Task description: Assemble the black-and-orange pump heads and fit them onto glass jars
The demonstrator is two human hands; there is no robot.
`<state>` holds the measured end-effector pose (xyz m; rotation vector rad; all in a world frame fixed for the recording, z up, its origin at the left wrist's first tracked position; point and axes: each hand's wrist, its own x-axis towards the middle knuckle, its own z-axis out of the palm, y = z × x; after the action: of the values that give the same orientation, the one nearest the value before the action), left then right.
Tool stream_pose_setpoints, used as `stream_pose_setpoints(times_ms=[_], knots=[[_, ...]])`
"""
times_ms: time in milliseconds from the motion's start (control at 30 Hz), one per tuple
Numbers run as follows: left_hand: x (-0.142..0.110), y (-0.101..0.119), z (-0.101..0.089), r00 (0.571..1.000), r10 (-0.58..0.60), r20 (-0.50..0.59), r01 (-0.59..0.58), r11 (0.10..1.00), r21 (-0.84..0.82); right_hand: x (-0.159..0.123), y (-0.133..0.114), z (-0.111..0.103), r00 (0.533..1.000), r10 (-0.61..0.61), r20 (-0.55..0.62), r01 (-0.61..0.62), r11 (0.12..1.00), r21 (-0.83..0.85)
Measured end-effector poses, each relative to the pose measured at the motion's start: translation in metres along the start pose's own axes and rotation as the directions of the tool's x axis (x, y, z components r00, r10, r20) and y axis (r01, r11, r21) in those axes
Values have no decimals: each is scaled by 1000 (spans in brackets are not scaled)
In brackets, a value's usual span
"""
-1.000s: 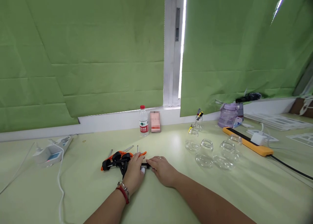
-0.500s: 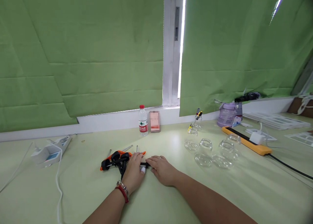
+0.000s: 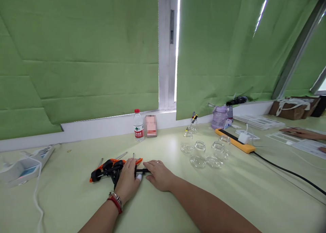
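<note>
Orange-and-black bar clamps (image 3: 110, 168) lie in a heap on the table at lower centre, with thin metal shafts sticking out behind them. My left hand (image 3: 128, 179) is laid over the right part of the heap, its fingers wrapped over a clamp and its thumb on the near side. Something white shows at that thumb's tip. A short black bar end (image 3: 142, 171) pokes out between my hands. My right hand (image 3: 158, 174) rests palm down with its fingers stretched out, fingertips at this bar end. What lies under both palms is hidden.
Several clear glass jars (image 3: 199, 155) stand to the right, one holding small tools. A water bottle (image 3: 139, 126) and a pink box (image 3: 151, 125) are at the wall. Farther right are a purple jug (image 3: 219, 117), an orange power strip (image 3: 235, 141) and another person's hand (image 3: 296, 132). A white power strip (image 3: 28, 167) lies left.
The view has turned right, so everything sits farther left in the picture, and another person's hands now show at the right edge. My hands keep their place at the clamps.
</note>
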<state>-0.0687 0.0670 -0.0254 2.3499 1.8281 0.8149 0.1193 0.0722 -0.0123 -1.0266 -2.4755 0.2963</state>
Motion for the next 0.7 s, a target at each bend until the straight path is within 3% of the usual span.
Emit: stream_pose_setpoints(times_ms=[100,200,267,400,500,600,700], knots=[[-1,2,-2,1000,-11,-15,11,1000,-15,-1,2,-6,991,34,-129,-40,998,-44],[-3,4,-4,999,-40,-28,39,998,-45,-5,8,-24,928,78,-364,-134,982,-132],[-5,5,-5,998,-53,-25,51,997,-57,-10,15,-43,841,89,-534,-221,957,-189],[-7,7,-5,997,-66,-27,65,997,-43,-30,38,-86,565,93,-820,-435,878,-200],[-7,9,-5,996,-75,-38,74,997,-24,-50,57,-103,410,120,-904,-516,848,-121],[-8,10,-6,996,-76,-44,76,997,-7,-65,70,-100,374,220,-901,-511,860,-2],[-9,13,-7,995,-84,-57,84,996,-2,-72,76,-87,369,453,-811,-501,832,237]])
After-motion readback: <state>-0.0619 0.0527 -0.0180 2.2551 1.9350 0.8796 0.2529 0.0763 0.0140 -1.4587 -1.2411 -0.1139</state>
